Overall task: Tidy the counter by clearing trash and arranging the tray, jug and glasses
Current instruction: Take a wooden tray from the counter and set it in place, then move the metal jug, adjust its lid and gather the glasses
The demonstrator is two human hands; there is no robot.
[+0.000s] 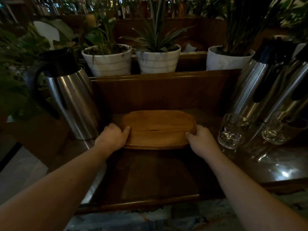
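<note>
two bare hands grip an oval wooden tray [158, 129] at the middle of the dark wooden counter [158, 174], the left hand [112, 136] closed on its left end and the right hand [202, 139] closed on its right end, thumbs on top. a steel jug [70, 99] stands just left of the tray, while two empty glasses [232, 130] sit to its right in front of two tall steel flasks [260, 80]. three white plant pots [108, 60] line the raised ledge behind.
</note>
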